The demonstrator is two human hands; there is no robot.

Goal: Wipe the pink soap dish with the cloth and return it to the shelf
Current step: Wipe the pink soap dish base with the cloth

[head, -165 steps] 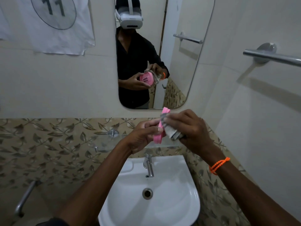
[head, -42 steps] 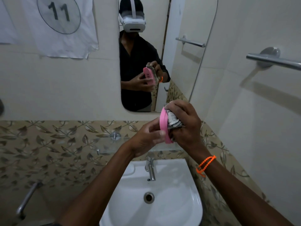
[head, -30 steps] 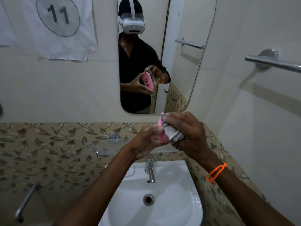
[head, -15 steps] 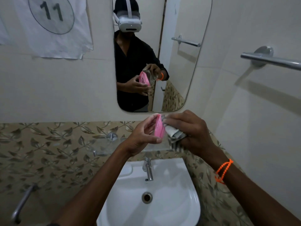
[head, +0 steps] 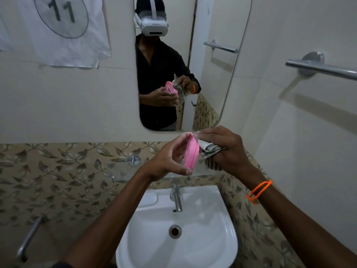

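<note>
1. There is a single view, from a wide-angle camera worn on the person's head, looking forward and down along both forearms.
2. It faces the wall with the mirror (head: 191, 62) at 12 o'clock and the white washbasin (head: 193, 246) at 6 o'clock, close below.
3. The towel rail (head: 320, 68) sits at 2 o'clock on the side wall.
4. The mirror returns a second, frontal look at the same person and headset (head: 153, 26).

Soap dish (head: 191, 153) left of cloth (head: 209, 151), above sink (head: 222, 246)
</note>
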